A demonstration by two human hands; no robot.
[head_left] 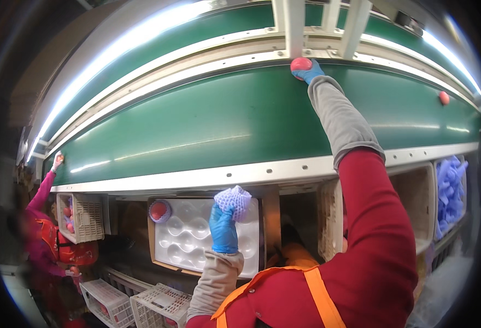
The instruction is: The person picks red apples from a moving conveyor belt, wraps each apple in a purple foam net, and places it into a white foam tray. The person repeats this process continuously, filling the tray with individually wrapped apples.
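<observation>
The blue-gloved right hand (310, 71) is gripping a round red fruit (300, 64) on the green conveyor belt (224, 120); the left hand (223, 228) is clutching a purple foam net sleeve (233, 200) over the white moulded tray (188, 235).

Wide green conveyor belt (213, 117) spanning the view, curved by the lens, bordered by pale bolted side rails (197, 177). Long bright strip lights (115, 57) overhead, reflected along the belt. White frame posts (295, 27) at top centre. White slatted plastic crates (161, 306) below at lower left. Surroundings beyond dark, indistinct.
</observation>
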